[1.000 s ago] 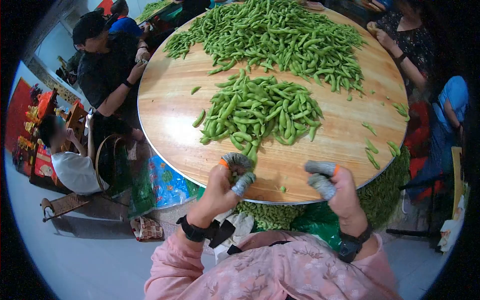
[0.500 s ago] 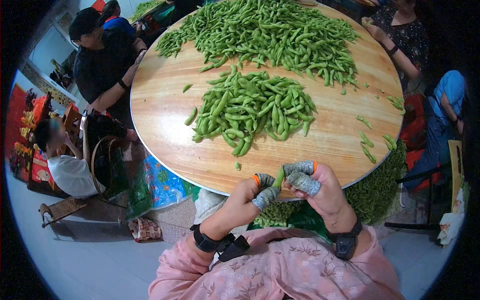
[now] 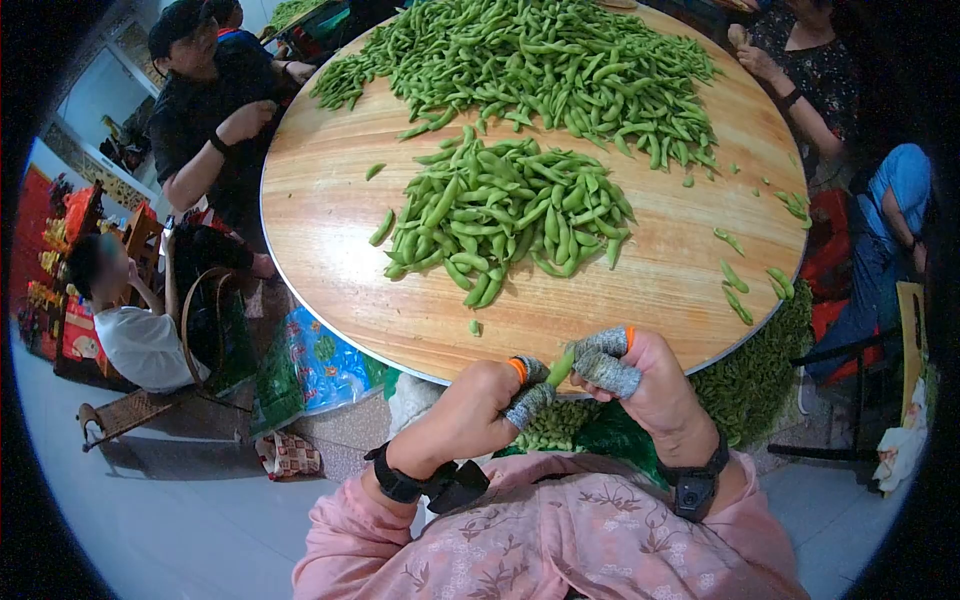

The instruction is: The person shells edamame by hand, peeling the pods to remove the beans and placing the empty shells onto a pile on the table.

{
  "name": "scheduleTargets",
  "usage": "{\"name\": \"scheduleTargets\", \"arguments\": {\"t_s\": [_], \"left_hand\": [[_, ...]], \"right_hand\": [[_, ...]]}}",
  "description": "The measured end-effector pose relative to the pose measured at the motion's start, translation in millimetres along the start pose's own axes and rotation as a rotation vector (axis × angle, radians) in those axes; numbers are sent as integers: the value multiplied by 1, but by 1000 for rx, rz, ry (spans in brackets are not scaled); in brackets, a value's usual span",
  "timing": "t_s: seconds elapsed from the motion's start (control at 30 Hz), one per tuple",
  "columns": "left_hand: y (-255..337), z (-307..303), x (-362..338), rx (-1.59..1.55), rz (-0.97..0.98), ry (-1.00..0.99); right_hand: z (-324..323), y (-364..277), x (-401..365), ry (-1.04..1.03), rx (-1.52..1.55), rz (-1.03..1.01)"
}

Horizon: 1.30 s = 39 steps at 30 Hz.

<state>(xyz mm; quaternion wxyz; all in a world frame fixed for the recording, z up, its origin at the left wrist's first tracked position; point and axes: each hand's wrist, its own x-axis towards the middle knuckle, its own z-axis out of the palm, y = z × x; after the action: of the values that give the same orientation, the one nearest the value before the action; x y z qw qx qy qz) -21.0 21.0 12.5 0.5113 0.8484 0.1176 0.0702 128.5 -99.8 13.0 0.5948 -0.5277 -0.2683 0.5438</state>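
A single green edamame pod [image 3: 561, 371] is between my two hands, just off the near edge of the round wooden table. The thumb and a finger of my left hand [image 3: 490, 400] pinch its lower part. At its upper end, my right hand [image 3: 640, 385] grips with covered fingertips. Grey knitted finger sleeves, some with orange rims, cover the thumb and a finger on each hand. Ahead of my hands lies a small pile of edamame pods [image 3: 510, 215]. One short pod piece [image 3: 475, 327] rests near the table's edge.
A larger heap of pods [image 3: 540, 70] covers the far side of the table [image 3: 330, 220]. Loose pods [image 3: 735, 277] lie at the right. People [image 3: 205, 120] sit around the table. Below the edge are many pods [image 3: 750, 385] on the floor and a blue plastic bag [image 3: 325, 360].
My left hand has shifted slightly left and down, and more of the pod shows between my hands. The person at the left has raised a hand from the table's edge.
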Motion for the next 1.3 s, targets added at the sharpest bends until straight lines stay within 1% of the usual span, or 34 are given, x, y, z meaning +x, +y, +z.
{"name": "scheduleTargets", "arguments": {"t_s": [0.03,0.1,0.17,0.23,0.33,0.37,0.4,0.43,0.47,0.5,0.53,0.57,0.6,0.63,0.67,0.7,0.73,0.77,0.8,0.83,0.87,0.93,0.97,1.0,1.03,1.07,1.1,1.13,1.2,1.23,1.27,1.3], "left_hand": [[1,-1,0,39,-9,-20],[0,0,0,29,-2,-24],[0,2,0,21,5,-27],[0,5,1,-144,-17,-17],[-3,9,0,-161,-44,3],[-1,10,-1,-158,-42,3],[3,13,-2,87,-16,67],[5,14,-3,331,10,132],[3,15,-3,332,10,132],[0,16,-2,439,88,192],[-2,16,-2,546,167,251],[-4,17,-1,547,168,252],[-5,18,1,342,135,257],[-6,19,1,135,99,260],[-10,21,1,134,98,259],[-14,22,1,-27,94,289],[-16,22,1,-188,90,318],[-16,23,1,-188,91,319],[-16,24,0,-425,-50,294],[-16,25,-1,-662,-193,264],[-15,27,-1,-661,-191,264],[-12,27,0,-1246,-401,255],[-10,26,1,-1241,-389,260],[-9,24,1,-699,-175,315],[-7,24,1,-156,31,351],[-5,23,3,-154,38,357],[-2,23,5,43,137,364],[-1,23,5,240,232,369],[-3,24,5,225,230,370],[-3,25,6,19,158,372],[-3,26,6,-189,85,368],[-8,30,6,-193,80,366]], "right_hand": [[0,-1,0,0,0,0],[1,-2,0,-28,43,-5],[0,1,0,-22,22,-25],[-3,6,1,-14,1,-45],[-5,9,2,13,-1,-76],[-4,6,1,57,-34,-90],[-3,4,1,102,-66,-103],[-3,3,1,102,-65,-103],[-4,3,1,65,-1,-71],[-3,2,1,27,63,-40],[-3,3,1,25,63,-41],[-3,5,0,21,136,-11],[-4,8,0,18,209,19],[-3,10,0,18,209,20],[-2,13,0,0,200,-44],[-1,15,1,-17,190,-109],[-1,17,3,-17,189,-109],[-1,19,5,-15,145,-161],[-1,21,7,-13,101,-212],[-2,23,9,-13,101,-213],[-4,26,10,-29,68,-257],[-7,26,11,-50,32,-309],[-9,25,10,-57,14,-274],[-8,24,11,-62,-5,-240],[-7,19,9,-66,-9,-247],[-4,11,5,-97,149,-137],[-1,5,4,-130,306,-23],[0,4,3,-136,301,-26],[3,4,3,-120,215,-13],[3,5,4,-122,213,-14],[2,7,6,-101,47,-131],[2,9,5,-76,-119,-243]]}}
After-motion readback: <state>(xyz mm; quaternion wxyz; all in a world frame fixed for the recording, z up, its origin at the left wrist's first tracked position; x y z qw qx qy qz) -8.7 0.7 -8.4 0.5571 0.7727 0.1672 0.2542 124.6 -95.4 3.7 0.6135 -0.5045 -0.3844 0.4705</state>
